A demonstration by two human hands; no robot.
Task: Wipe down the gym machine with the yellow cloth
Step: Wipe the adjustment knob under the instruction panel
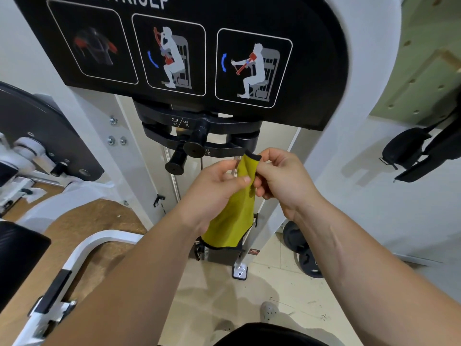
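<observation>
The yellow cloth (232,216), edged in black, hangs between both hands in front of the gym machine (94,113). My left hand (214,193) grips the cloth's middle, thumb pressed on its fold. My right hand (282,178) pinches the cloth's top edge between thumb and fingers. The machine's black instruction placard (189,53) with exercise pictures fills the top of the view. Below the placard sits the black add-on weight lever (197,141), just above and left of my hands. The cloth touches no part of the machine.
A white frame arm (82,255) of the machine curves at lower left, beside a black pad (20,258). Weight plates (304,253) lean by the wall at right. A black bag (419,151) hangs on the right wall. My shoe (269,312) stands on the tiled floor.
</observation>
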